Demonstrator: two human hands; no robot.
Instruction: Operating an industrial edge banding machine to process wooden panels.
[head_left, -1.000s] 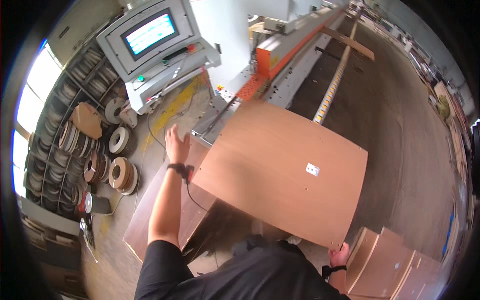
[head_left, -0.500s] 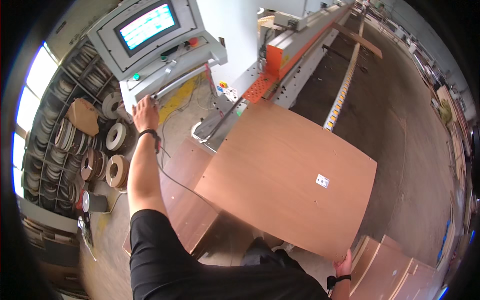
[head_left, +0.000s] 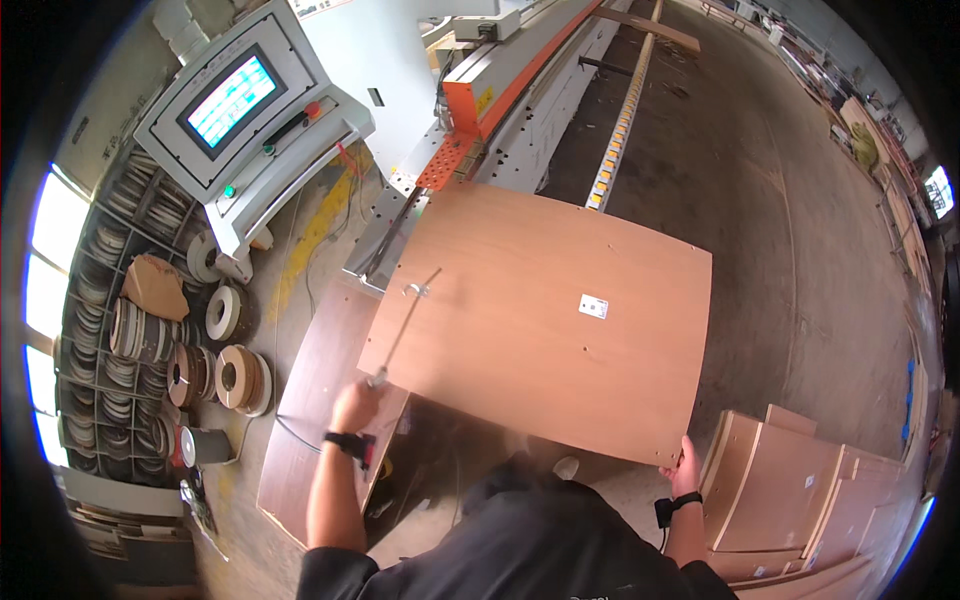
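Observation:
A large brown wooden panel (head_left: pixel 540 310) with a small white label (head_left: pixel 593 306) lies in front of me, its far left corner by the machine's orange perforated plate (head_left: pixel 446 163). My left hand (head_left: pixel 357 407) is closed round an air blow gun (head_left: pixel 402 335), whose long thin nozzle reaches over the panel's left part. A small hook shows along the nozzle. From that hand a dark hose (head_left: pixel 297 432) runs off to the left. My right hand (head_left: pixel 684 458) grips the panel's near right corner, thumb on top; its other fingers are partly hidden beneath.
A control console (head_left: pixel 235 110) with a lit screen stands at the far left. Behind it are racks and rolls of edge banding (head_left: pixel 240 378). More brown panels lie under my left arm (head_left: pixel 325 360) and in a stack (head_left: pixel 775 480) at the right. A roller rail (head_left: pixel 625 120) runs away ahead.
My left hand has come back from the console to the panel's near left edge, bringing the air blow gun over the panel. My right hand keeps its grip on the corner. The view has shifted.

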